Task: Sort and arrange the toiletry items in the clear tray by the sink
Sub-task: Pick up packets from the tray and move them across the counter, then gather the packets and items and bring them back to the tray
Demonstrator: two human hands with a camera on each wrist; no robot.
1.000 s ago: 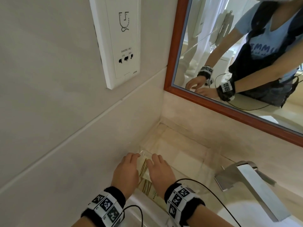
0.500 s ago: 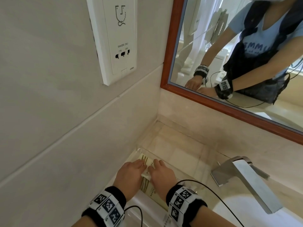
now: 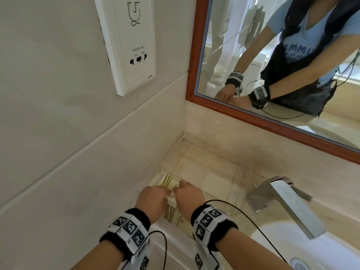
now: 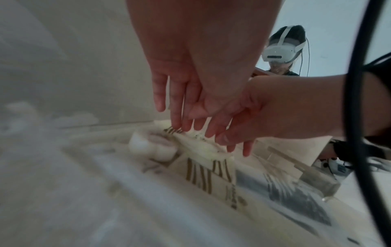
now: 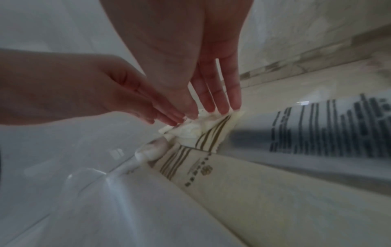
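Packet [image 3: 171, 189] | long axis toward back wall | both hands' fingertips touching

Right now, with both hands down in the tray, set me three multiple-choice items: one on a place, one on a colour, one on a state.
1. Where does the clear tray sit?
A. In the counter corner, left of the faucet
B. Inside the basin
C. On a shelf above the mirror

2. What colour are the stripes on the cream sachet under the fingers?
A. Bright red
B. Olive-gold
C. Blue

3. How do the left hand and right hand meet the sachet?
A. Both clenched into fists, clear of it
B. One lifts it high above the tray
C. Straight fingers of both touch it, low in the tray

Answers: 1 A, the head view shows the tray by the wall corner, faucet to its right. 2 B, the right wrist view shows olive-gold lines. 3 C, both wrist views show straight fingers on it.
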